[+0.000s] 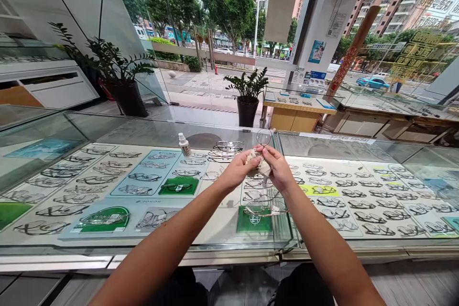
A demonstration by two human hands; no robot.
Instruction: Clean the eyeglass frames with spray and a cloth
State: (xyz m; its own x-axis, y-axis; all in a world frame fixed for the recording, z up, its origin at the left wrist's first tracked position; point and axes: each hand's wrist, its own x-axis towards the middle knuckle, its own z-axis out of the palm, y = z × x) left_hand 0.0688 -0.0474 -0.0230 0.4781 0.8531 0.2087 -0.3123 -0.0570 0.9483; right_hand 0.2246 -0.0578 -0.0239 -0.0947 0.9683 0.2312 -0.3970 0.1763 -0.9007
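Note:
Above the glass counter, my left hand (239,168) is closed on a crumpled pale cloth (264,169). My right hand (278,167) pinches a thin-rimmed pair of eyeglasses (264,130), with one round lens showing above the fingers. The cloth lies between both hands and hides the other part of the eyeglasses. A small white bottle (184,146) stands upright on the glass to the left. Folded eyeglasses (228,145) rest behind my left hand, and another pair (265,209) lies nearer to me, below the hands.
The glass display case (201,247) spans the front, with rows of eyeglasses and green display cards (178,186) under its top. A second case (366,244) adjoins on the right. Beyond stand potted plants (247,110), a wooden display table (299,117) and glass walls facing the street.

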